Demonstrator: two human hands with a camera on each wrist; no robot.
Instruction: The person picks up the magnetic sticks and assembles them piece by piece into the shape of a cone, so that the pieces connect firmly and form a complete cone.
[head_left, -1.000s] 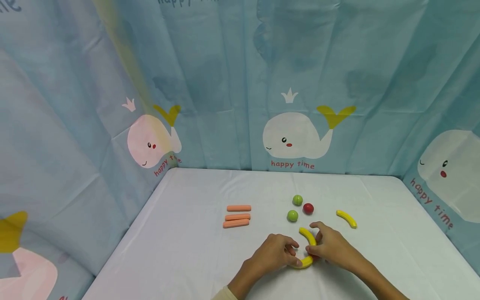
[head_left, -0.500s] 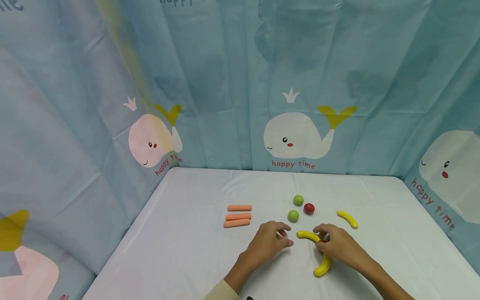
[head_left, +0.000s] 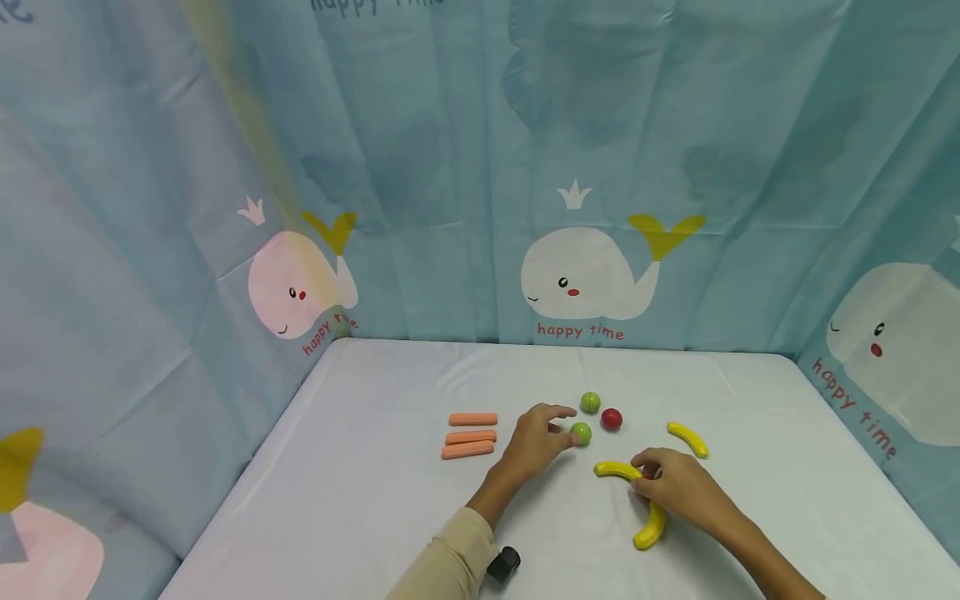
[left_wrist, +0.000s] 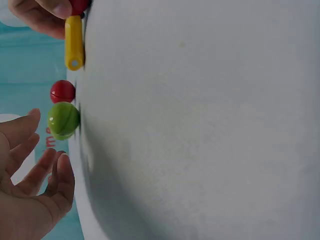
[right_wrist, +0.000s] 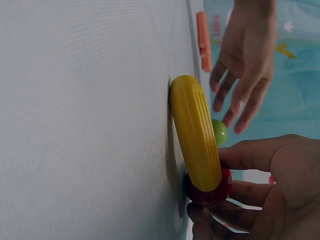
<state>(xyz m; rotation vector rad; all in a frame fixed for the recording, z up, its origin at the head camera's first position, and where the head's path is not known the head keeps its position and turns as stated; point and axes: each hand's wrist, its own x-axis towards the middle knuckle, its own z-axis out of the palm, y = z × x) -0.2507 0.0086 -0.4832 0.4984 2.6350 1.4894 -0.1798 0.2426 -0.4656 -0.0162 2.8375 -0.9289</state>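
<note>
My left hand [head_left: 564, 427] hovers with spread, straight fingers beside a green ball [head_left: 581, 433], not touching it in the left wrist view [left_wrist: 63, 120]. My right hand [head_left: 643, 472] pinches a small red ball [right_wrist: 210, 192] tucked under the end of a yellow toy banana [head_left: 615, 470]. A second banana [head_left: 649, 527] lies under that hand's wrist. Another green ball [head_left: 590, 402] and a red ball [head_left: 612, 418] sit just beyond.
Three orange sausages [head_left: 471, 436] lie in a row left of my left hand. A third banana [head_left: 687, 438] lies at the right. The white table [head_left: 375, 500] is walled by a blue whale-print curtain [head_left: 585, 275]. A black device [head_left: 504, 564] sits at my left wrist.
My left hand left the bananas and moved forward to the near green ball. The two bananas were pulled apart; one now lies lower right under my right wrist.
</note>
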